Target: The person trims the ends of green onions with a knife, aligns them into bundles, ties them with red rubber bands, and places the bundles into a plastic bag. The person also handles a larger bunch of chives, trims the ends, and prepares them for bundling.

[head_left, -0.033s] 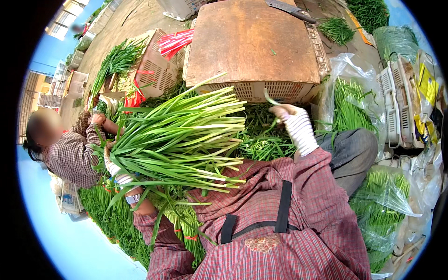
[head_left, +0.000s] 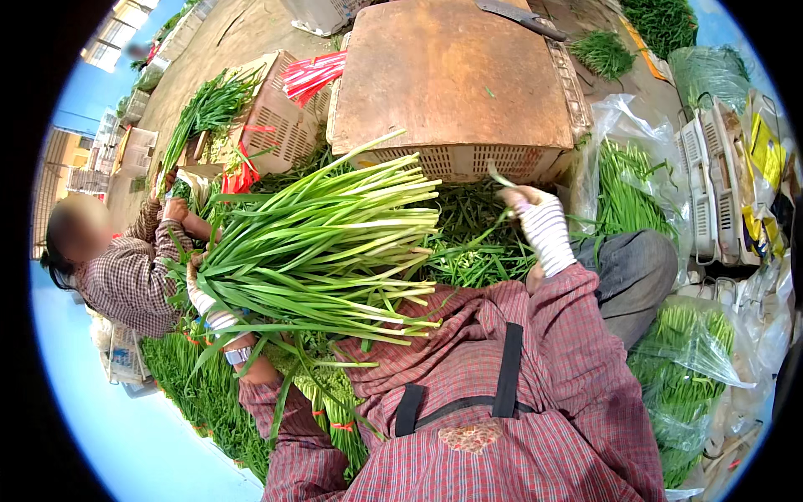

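A large loose bunch of garlic chives (head_left: 335, 243) lies across my left forearm, pale cut ends toward the right and green tips toward the left. My left hand (head_left: 207, 303), in a white wrap, grips it near the leafy end; the leaves cover most of the fingers. To the right of the cut ends, my right hand (head_left: 532, 216), also in a striped white wrap, is closed with a thin pale chive stalk (head_left: 500, 175) sticking up from its fingertips. Beneath that hand is a heap of loose chive leaves (head_left: 473, 226).
A wooden board (head_left: 452, 79) on a crate stands ahead, a cleaver (head_left: 520, 18) at its far edge and red-white ties (head_left: 313, 75) beside it. Bagged chives (head_left: 627, 188) stand at right. At left, another person (head_left: 125, 268) handles chives. Tied bundles (head_left: 341, 418) lie by my left arm.
My right hand has shifted slightly to the right and toward me, with the pale stalk still at its fingertips. My left hand and the bunch have hardly moved.
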A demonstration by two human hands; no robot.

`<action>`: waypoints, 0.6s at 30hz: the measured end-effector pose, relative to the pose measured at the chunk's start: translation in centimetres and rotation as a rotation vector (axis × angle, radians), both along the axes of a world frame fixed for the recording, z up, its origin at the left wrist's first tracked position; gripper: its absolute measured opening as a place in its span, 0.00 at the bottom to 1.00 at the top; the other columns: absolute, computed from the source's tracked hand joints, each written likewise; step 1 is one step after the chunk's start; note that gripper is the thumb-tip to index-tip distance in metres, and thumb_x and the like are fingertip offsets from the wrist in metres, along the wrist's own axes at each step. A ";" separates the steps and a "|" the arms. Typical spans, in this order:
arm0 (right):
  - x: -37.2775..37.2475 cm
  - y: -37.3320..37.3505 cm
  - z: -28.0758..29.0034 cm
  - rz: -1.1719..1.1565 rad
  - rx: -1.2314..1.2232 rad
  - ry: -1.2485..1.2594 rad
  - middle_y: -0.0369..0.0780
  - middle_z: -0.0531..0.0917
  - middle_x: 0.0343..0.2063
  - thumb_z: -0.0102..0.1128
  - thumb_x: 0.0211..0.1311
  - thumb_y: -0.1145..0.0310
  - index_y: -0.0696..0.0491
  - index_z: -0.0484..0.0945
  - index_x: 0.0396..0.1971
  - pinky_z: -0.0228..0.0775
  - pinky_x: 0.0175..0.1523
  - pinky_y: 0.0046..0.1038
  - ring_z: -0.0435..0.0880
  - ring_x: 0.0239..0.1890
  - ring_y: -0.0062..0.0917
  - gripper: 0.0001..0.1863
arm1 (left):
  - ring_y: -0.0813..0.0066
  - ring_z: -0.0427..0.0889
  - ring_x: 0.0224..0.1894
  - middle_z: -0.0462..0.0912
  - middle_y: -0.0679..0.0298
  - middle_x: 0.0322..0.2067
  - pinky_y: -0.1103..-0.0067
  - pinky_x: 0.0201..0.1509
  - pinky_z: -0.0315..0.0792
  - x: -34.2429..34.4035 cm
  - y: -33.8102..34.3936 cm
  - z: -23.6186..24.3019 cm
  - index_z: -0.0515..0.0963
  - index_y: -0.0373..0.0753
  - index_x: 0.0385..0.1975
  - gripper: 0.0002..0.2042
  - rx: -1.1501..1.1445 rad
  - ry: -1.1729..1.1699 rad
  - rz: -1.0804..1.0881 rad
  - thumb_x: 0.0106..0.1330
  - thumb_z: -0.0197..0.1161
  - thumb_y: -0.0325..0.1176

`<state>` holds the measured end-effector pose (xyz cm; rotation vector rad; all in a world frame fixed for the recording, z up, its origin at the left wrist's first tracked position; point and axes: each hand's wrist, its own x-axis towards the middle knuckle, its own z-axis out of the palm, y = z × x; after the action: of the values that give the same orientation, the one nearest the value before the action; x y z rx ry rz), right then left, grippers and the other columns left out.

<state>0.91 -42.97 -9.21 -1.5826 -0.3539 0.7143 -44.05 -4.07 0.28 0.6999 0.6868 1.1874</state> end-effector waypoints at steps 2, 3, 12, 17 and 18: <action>2.2 -2.6 -0.7 0.139 -0.625 -0.389 0.41 0.86 0.28 0.65 0.59 0.52 0.53 0.82 0.49 0.73 0.37 0.32 0.83 0.28 0.31 0.24 | 0.62 0.82 0.43 0.85 0.59 0.38 0.64 0.56 0.75 0.0 0.2 -0.5 0.80 0.39 0.36 0.12 -0.008 0.040 0.028 0.70 0.55 0.40; 1.2 -3.5 -0.9 0.148 -0.861 -0.758 0.42 0.86 0.30 0.65 0.58 0.50 0.52 0.78 0.53 0.73 0.39 0.35 0.83 0.31 0.35 0.27 | 0.62 0.82 0.43 0.85 0.59 0.38 0.64 0.56 0.75 0.2 0.5 -0.9 0.80 0.39 0.36 0.12 -0.008 0.056 0.030 0.70 0.55 0.40; -11.0 3.8 8.2 0.398 -0.341 -0.992 0.48 0.82 0.36 0.63 0.53 0.43 0.56 0.83 0.39 0.71 0.49 0.41 0.77 0.44 0.43 0.29 | 0.62 0.82 0.39 0.85 0.58 0.35 0.66 0.53 0.76 1.0 0.1 -0.3 0.80 0.38 0.34 0.11 0.005 0.136 0.083 0.71 0.54 0.37; -10.3 5.5 5.9 0.380 -0.179 -0.530 0.53 0.84 0.39 0.63 0.57 0.45 0.58 0.83 0.44 0.74 0.50 0.40 0.82 0.43 0.46 0.29 | 0.62 0.82 0.38 0.84 0.59 0.33 0.66 0.52 0.77 2.0 0.8 -0.4 0.80 0.39 0.32 0.11 -0.057 0.091 0.054 0.71 0.54 0.37; -10.3 5.6 5.6 0.405 -0.144 -0.451 0.54 0.84 0.39 0.63 0.57 0.46 0.59 0.82 0.45 0.74 0.50 0.39 0.83 0.42 0.46 0.29 | 0.62 0.82 0.37 0.84 0.59 0.33 0.66 0.52 0.77 2.0 0.8 -0.3 0.79 0.39 0.31 0.11 -0.082 0.084 0.066 0.71 0.54 0.37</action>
<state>-9.41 -37.34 -3.57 -1.8291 -0.9940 0.6918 -42.01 -3.27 -0.04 0.6651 0.8299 1.1881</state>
